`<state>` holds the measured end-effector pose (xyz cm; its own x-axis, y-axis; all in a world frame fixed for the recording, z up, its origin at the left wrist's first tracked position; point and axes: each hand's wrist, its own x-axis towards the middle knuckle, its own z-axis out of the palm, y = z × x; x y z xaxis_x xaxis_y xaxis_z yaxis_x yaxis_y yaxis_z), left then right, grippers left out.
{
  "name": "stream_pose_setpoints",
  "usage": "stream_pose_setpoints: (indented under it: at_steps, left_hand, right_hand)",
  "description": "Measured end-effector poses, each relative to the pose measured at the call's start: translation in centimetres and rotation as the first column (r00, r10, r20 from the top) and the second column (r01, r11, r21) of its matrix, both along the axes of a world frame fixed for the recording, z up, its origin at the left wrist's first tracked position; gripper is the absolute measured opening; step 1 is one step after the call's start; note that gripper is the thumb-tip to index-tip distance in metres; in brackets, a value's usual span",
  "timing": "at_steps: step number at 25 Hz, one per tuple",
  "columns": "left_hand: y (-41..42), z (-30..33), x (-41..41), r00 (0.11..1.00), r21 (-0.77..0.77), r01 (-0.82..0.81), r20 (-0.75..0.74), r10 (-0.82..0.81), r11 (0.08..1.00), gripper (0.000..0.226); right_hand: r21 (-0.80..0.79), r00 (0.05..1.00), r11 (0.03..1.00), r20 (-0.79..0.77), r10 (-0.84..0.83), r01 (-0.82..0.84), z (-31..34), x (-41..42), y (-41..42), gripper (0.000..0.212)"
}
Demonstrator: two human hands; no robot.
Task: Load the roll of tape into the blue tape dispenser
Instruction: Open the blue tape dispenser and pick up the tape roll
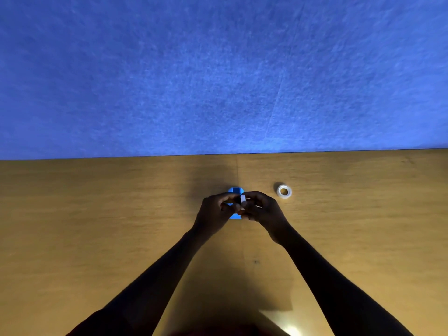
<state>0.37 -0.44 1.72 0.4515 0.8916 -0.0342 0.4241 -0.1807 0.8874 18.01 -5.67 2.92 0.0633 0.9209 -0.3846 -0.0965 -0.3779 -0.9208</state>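
Two bare hands meet over the middle of a wide wooden table (97,214) with a yellow-brown top. Between them is a small blue plastic tape dispenser (234,190). Only bits of it show, one blue part past the fingers and one blue corner below them.

The left hand (215,209) curls round the left side of the dispenser, with its fingers bent in and closed on it. The right hand (263,209) is pressed up close on the other side. Its finger and thumb are pinched on a small white piece (243,199) that stands up right where the two hands touch. It is too small and blurry to say what that piece is.

The small round roll of clear tape with a white middle ring (284,191) is not in the dispenser. It lies flat on the table, off to the right of the hands, near but not touching them.

Behind the table stands a big blue fuzzy wall panel (218,69).
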Motion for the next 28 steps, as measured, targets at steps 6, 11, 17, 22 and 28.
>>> stream_pose_setpoints:
  at_steps: [6,11,17,22,28]
  left_hand:
    - [0.7,-0.4,0.0,0.998,-0.017,-0.059,-0.009,0.059,0.998,0.029]
    - [1.2,-1.1,-0.2,0.998,-0.044,-0.065,0.017,0.066,0.997,0.031]
    - [2.1,-2.0,-0.5,0.999,-0.104,-0.047,0.016,0.049,0.993,0.031]
    - [2.4,-3.2,-0.7,0.996,-0.172,-0.079,0.035,0.086,0.982,0.031]
    - [2.6,-4.0,-0.7,0.987,-0.206,-0.128,0.073,0.146,0.97,0.028]
  right_hand:
    - [0.037,0.998,0.998,0.047,0.049,-0.051,-0.3,0.2,1.1,0.027]
    - [0.019,0.983,0.995,0.161,0.089,-0.093,-1.0,0.0,1.8,0.027]
    - [-0.036,0.973,0.994,0.202,0.111,-0.105,-1.5,-0.2,2.8,0.026]
    - [-0.027,0.981,0.997,0.177,0.074,-0.07,-1.9,0.2,3.7,0.027]
    - [0.032,0.897,0.999,0.44,-0.024,0.012,-1.8,1.7,7.8,0.038]
